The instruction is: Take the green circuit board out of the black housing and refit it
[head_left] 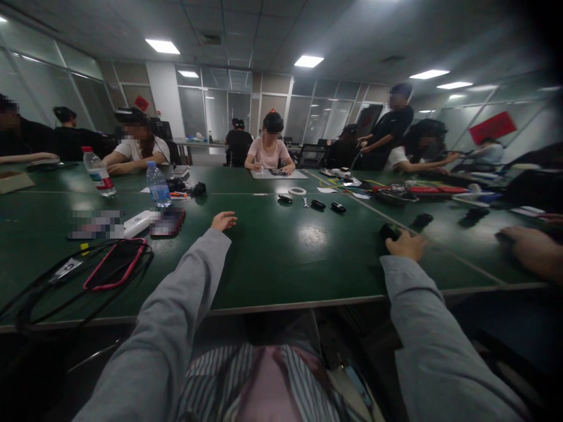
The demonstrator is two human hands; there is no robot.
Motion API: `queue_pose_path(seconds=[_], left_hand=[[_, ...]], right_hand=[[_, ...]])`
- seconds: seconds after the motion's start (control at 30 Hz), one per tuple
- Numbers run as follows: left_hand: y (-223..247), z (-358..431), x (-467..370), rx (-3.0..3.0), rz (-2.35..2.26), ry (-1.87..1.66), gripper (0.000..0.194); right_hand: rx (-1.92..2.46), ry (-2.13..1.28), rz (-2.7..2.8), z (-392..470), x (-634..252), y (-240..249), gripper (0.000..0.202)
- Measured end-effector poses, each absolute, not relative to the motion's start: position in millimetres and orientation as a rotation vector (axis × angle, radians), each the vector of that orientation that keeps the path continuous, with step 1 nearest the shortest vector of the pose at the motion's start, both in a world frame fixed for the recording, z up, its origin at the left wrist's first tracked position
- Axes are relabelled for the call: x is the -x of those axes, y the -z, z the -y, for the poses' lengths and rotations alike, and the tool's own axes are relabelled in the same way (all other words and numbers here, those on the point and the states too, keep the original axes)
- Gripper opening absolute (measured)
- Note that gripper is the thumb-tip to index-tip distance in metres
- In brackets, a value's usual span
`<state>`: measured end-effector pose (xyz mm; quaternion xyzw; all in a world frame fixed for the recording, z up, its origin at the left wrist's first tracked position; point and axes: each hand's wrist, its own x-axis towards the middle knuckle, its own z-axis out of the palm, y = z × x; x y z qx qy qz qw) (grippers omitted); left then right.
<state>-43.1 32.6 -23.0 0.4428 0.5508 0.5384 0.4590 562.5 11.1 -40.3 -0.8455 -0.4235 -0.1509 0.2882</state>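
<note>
My left hand [224,221] hovers over or rests on the green table [272,264], left of the middle. Its fingers are loosely bent and slightly apart, with nothing visible in them. On the right, my right hand [408,245] has its fingers around a small dark block-shaped object [389,232]; its exact kind does not show. Farther back, between my hands, lie several small black objects, among them one with rounded ends [318,204] and another like it [338,207]. A small white wrench-shaped piece [305,202] and a white ring [297,191] are near them.
At left stand a red-capped bottle [99,173] and a blue-capped bottle [158,184]. Phones, a white bar [137,224], a pink-edged black pouch [116,265] and black cables [39,281] lie nearer. A neighbour's hand [534,249] is at right. Someone sits opposite [270,149].
</note>
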Motion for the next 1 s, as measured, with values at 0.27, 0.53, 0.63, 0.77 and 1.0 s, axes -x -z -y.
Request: queue_pose_path(seconds=[0.27,0.53,0.63,0.77,1.0], left_hand=[[24,-32,41,-1.131,-1.369,-1.333,0.023],[16,-18,30,-1.269,-1.382,-1.280,0.023],[11,-12,18,-1.312,-1.339,-1.229,0.023],[10,-8,3,-1.398,-1.248,-1.178,0.022],[28,-15,11,-1.669,-1.402,-1.255,0.013]], right_hand=[[2.017,0.455,1.236,-20,-528,33,0.050],[1.711,0.558,1.495,-9,-438,12,0.047],[1.606,0.522,1.634,-2,-403,7,0.045],[1.445,0.426,1.796,4,-354,10,0.045],[1.190,0.138,2.066,-9,-255,28,0.039]])
